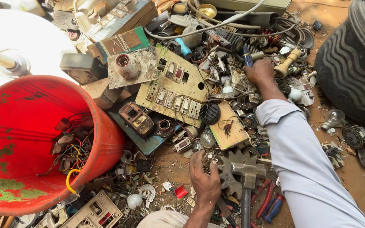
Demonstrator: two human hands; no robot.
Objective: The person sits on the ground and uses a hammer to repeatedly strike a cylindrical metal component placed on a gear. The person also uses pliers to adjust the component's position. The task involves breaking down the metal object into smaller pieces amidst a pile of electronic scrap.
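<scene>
Scrap-strewn floor (339,177); left hand (205,179) spread on debris, right hand (259,71) clenched around screwdriver (246,57).

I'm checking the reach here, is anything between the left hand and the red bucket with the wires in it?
Yes. Between the left hand and the red bucket lies floor scrap: white plastic fittings, a small red piece and loose bits. All of it is low; nothing tall blocks the way.

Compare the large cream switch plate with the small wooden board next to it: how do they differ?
The large cream switch plate carries two rows of switches and sockets; the small wooden board bears only a few thin wires. The plate is clearly bigger and stained with dirt, while the board is plain light wood. The right hand reaches beyond both; the left hand lies nearer the board. Both lie flat on the scrap pile.
</scene>
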